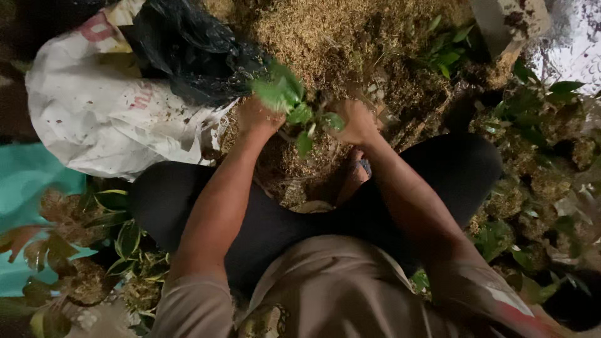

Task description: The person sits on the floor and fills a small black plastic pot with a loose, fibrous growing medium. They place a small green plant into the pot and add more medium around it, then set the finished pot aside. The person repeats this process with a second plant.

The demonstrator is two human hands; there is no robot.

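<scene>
Glossy black plastic bag (pixel 194 50), matt white woven sack (pixel 106 119), rough fibrous mulch (pixel 325 31)

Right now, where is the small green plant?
In the head view the small green plant sits at centre top, between the left hand and right hand, over the brown fibrous heap and right of the white sack.

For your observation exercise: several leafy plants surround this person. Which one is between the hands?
The small bright-green plant between the left hand and right hand; the others sit off to the sides, untouched.

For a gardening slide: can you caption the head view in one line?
Crouched over a mound of brown husk, left hand and right hand hold a small green-leaved plant.
</scene>
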